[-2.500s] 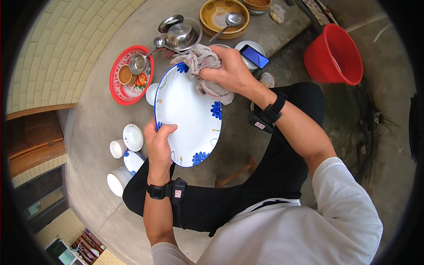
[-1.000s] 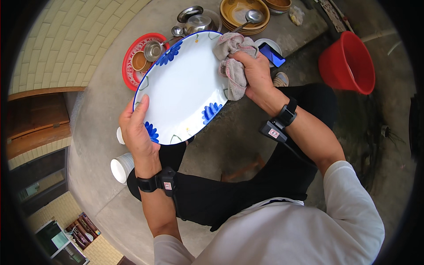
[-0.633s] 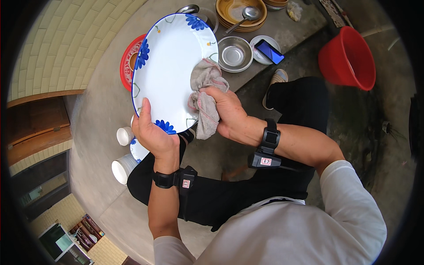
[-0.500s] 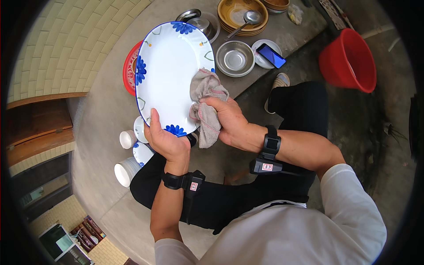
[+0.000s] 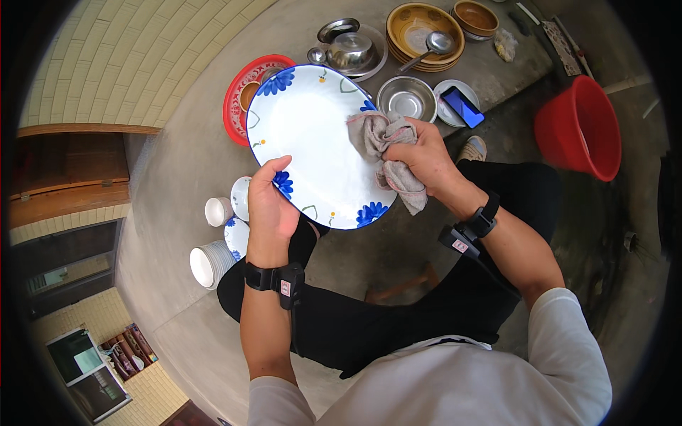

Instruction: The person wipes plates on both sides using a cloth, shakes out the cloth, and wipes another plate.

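Observation:
A large white oval plate [image 5: 320, 145] with blue flowers round its rim is held up in front of me. My left hand [image 5: 273, 202] grips its near left edge, thumb on top of the rim and the other fingers hidden underneath. Bunched in my right hand [image 5: 430, 163] is a grey-beige cloth [image 5: 380, 138] with pink stitching. The cloth rests against the plate's right side, and one end of it hangs past the rim.
Beyond the plate are a red patterned tray [image 5: 234, 106], a steel bowl [image 5: 406, 99], stacked brown bowls [image 5: 426, 32] with a ladle [image 5: 439, 42], and a phone [image 5: 462, 106] on a small plate. A red bucket [image 5: 579, 131] stands right; stacked white bowls [image 5: 206, 266] sit left.
The plate has turned in my left hand and shifted right and slightly nearer. My right hand has moved right with the cloth, staying at the plate's right side.

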Demonstrator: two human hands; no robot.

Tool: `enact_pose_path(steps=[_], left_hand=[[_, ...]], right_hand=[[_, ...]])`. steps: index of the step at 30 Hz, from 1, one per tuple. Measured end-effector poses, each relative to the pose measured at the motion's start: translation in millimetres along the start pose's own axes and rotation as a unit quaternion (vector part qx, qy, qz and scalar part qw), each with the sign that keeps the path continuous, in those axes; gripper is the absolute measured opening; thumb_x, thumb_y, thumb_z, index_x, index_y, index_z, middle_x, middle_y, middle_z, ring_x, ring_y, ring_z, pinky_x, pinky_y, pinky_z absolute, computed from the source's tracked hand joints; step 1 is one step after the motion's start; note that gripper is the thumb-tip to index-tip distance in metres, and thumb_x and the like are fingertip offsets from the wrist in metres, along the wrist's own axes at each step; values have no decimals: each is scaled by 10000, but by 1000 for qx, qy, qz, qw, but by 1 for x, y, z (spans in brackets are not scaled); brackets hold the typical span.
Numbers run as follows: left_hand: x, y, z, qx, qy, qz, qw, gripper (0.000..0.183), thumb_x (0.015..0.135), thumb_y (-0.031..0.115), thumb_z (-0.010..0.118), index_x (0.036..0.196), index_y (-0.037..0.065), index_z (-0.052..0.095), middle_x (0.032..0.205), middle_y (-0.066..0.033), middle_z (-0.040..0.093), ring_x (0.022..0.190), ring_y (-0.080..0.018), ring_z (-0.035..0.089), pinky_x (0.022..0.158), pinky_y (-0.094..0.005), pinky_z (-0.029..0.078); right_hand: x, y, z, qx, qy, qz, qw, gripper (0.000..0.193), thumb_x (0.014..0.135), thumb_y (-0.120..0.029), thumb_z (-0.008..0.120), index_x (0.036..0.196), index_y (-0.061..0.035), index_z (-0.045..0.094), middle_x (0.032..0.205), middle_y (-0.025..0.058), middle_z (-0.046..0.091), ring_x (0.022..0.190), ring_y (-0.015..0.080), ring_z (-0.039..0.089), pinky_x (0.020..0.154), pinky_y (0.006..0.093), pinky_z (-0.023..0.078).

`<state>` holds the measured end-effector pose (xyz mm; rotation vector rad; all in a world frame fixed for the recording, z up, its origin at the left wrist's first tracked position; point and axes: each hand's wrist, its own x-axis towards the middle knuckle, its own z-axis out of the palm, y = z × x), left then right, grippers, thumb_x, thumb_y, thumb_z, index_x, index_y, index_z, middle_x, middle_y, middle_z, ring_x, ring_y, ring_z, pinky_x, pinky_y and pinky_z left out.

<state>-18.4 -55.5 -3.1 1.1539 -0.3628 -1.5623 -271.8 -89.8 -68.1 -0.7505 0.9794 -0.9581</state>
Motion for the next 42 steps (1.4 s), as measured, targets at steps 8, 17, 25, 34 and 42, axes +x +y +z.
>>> enact_pose_path(steps=[8,17,25,34,42], left_hand=[[-6,-7,22,-91,133,110,981,488,967,183,612,1408,-19,560,1409,-176,638,1297,-348,609,1142,-498,447],[5,3,-5,-119,109,102,982,534,1060,260,507,1526,6,440,1536,-179,532,1391,-356,531,1181,-523,401],[0,-7,-14,-25,134,127,982,549,1076,341,550,1460,-46,483,1396,-184,627,1221,-305,663,1037,-444,541],[-4,-31,-9,-30,12,28,999,620,1097,479,482,1418,-49,535,1315,-167,671,1150,-250,697,946,-380,579],[-20,-66,9,116,2,19,993,566,1066,443,596,1353,-45,604,1211,-138,717,1031,-188,728,887,-318,590]], right_hand=[[-15,34,23,62,52,-59,995,273,860,-36,696,1120,42,663,956,65,710,853,142,680,750,309,567],[-45,17,29,-105,-88,-6,990,352,813,-75,729,1137,53,681,1020,90,742,883,143,684,837,323,555],[-18,-24,19,-322,38,-353,878,476,954,-185,738,1368,-12,579,1254,189,631,1088,305,666,943,388,526],[-52,29,52,-529,-198,-449,693,477,761,-47,708,1238,-67,716,1336,108,599,1196,360,564,968,458,508],[4,11,44,-503,-30,-477,720,545,737,-35,745,1279,-87,716,1355,99,636,1165,370,589,961,478,516]])
